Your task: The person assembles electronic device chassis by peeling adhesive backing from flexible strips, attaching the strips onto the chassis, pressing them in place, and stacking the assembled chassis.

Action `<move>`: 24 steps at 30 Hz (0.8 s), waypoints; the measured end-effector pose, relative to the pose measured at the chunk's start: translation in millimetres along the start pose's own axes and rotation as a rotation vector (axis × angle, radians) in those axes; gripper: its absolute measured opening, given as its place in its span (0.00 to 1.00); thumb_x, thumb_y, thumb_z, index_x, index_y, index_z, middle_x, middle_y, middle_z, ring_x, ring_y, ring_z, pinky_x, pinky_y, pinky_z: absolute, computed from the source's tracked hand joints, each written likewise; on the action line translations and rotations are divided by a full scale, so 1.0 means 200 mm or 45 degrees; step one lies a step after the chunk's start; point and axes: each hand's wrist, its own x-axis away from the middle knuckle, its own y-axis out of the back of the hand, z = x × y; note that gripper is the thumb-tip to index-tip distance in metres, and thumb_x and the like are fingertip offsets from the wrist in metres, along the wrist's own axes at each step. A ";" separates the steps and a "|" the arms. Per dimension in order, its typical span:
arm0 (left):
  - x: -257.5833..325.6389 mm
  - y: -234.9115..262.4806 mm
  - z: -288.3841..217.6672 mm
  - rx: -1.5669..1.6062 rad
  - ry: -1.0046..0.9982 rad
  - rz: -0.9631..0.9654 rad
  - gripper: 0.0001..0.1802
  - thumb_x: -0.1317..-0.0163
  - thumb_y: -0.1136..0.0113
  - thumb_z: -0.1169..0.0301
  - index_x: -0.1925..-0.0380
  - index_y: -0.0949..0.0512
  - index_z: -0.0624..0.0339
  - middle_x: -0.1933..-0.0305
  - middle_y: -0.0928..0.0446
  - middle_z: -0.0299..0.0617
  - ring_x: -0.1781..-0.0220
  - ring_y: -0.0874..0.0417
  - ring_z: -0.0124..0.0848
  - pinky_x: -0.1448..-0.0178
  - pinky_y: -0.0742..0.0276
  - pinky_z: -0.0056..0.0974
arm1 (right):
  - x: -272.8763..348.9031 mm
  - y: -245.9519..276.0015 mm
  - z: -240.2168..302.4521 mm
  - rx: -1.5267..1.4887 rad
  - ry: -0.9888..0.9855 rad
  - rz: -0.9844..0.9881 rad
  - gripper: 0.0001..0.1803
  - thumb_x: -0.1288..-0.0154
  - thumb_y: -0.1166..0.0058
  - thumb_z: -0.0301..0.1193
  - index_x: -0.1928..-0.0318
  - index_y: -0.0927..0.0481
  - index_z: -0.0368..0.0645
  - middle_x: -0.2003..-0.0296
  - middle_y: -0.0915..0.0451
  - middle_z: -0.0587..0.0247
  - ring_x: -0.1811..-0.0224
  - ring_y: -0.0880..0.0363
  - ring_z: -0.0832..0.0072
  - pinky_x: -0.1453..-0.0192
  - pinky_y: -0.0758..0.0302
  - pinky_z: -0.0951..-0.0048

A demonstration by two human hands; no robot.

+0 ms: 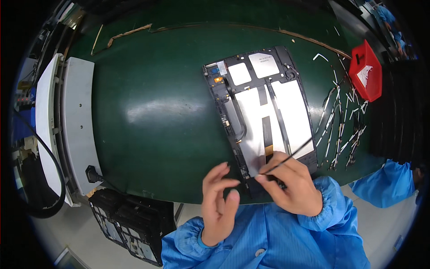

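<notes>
A flat black electronic device chassis with silver metal plates lies slightly tilted on the green table. Over its near end, my right hand pinches a thin black cable, whose free end sticks up to the right past the chassis edge. What lies under the right fingertips is partly hidden. Just left of the chassis' near corner, my left hand hovers with fingers apart and nothing in them. A small orange part and a blue one show at the chassis' far left corner.
Loose black and white strips lie scattered right of the chassis, near a red bin holding white scraps. A white and grey fixture stands at left, with a black plug. More chassis are stacked below the table at left.
</notes>
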 end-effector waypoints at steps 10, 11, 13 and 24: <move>-0.14 -0.04 0.08 -0.148 -0.154 -0.178 0.11 0.42 0.45 0.82 0.58 0.26 0.64 0.40 0.39 0.49 0.38 0.33 0.39 0.36 0.37 0.38 | -0.01 -0.03 0.01 0.203 -0.103 0.071 0.10 0.50 0.42 0.22 0.65 0.26 0.36 0.67 0.29 0.54 0.65 0.26 0.60 0.65 0.27 0.65; -0.15 -0.03 0.08 -0.146 -0.150 -0.171 0.11 0.42 0.45 0.82 0.58 0.26 0.64 0.40 0.39 0.49 0.38 0.33 0.39 0.36 0.37 0.38 | -0.01 -0.03 0.00 0.193 -0.101 0.066 0.10 0.50 0.42 0.22 0.65 0.26 0.36 0.67 0.29 0.54 0.65 0.26 0.60 0.65 0.27 0.65; -0.15 -0.03 0.07 -0.234 -0.189 -0.107 0.11 0.40 0.49 0.85 0.57 0.29 0.67 0.38 0.42 0.49 0.36 0.34 0.36 0.38 0.31 0.36 | -0.02 -0.03 -0.01 0.194 -0.075 0.072 0.10 0.50 0.42 0.22 0.65 0.26 0.37 0.67 0.29 0.55 0.65 0.26 0.60 0.65 0.27 0.65; -0.15 -0.02 0.07 -0.146 -0.169 -0.168 0.09 0.41 0.45 0.81 0.60 0.24 0.65 0.41 0.37 0.49 0.39 0.32 0.39 0.37 0.36 0.38 | -0.03 -0.02 0.02 0.176 -0.103 0.117 0.08 0.49 0.42 0.22 0.66 0.24 0.37 0.69 0.28 0.57 0.65 0.26 0.61 0.65 0.27 0.66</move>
